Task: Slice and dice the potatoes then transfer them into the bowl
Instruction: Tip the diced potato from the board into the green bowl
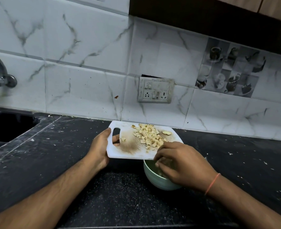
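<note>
a: which step is this?

b: the transfer, i'd say. the left hand (pixel 100 147) grips the white cutting board (pixel 130 152) at its handle slot, thumb on top and fingers curled through it, holding the board above the tabletop (pixel 57 146) with its near corner over the pale green bowl (pixel 153 176).

a: and the potatoes?

b: the diced potato (pixel 148 137) is mostly still heaped on the board's far half, one larger end piece (pixel 167 133) beside it. some dice seem to be in the bowl already.

a: the right hand?

b: the right hand (pixel 181 164) sits over the bowl at the board's edge, fingers (pixel 161 154) bent and loosely together, raking rather than pinching anything.

a: next?

b: probably more tilt, then sweeping the heap down without spilling past the rim.
</note>
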Action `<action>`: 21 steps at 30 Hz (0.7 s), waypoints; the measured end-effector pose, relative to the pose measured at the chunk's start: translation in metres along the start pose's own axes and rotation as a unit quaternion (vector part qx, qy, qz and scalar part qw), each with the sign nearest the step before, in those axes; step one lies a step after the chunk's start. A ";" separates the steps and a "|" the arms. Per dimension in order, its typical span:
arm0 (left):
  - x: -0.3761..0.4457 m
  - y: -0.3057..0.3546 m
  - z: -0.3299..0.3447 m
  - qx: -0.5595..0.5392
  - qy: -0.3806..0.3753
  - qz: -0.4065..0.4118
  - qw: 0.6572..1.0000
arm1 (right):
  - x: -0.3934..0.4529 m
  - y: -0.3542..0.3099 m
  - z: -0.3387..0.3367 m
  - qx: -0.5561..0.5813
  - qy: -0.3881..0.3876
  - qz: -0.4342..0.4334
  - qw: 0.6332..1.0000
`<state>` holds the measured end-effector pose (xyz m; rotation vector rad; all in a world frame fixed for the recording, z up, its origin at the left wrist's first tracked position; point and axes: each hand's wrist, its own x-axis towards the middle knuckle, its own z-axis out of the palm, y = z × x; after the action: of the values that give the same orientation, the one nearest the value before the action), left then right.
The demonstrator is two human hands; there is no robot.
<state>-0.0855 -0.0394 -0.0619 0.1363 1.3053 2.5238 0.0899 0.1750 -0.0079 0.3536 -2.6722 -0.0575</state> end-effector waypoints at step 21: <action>0.000 0.000 0.001 -0.013 0.000 -0.014 1.000 | 0.091 -0.044 0.039 -0.039 -0.025 -0.086 0.995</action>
<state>-0.0851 -0.0383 -0.0616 0.1132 1.2654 2.5158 0.0045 0.1084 -0.0094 0.5622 -2.6736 -0.2265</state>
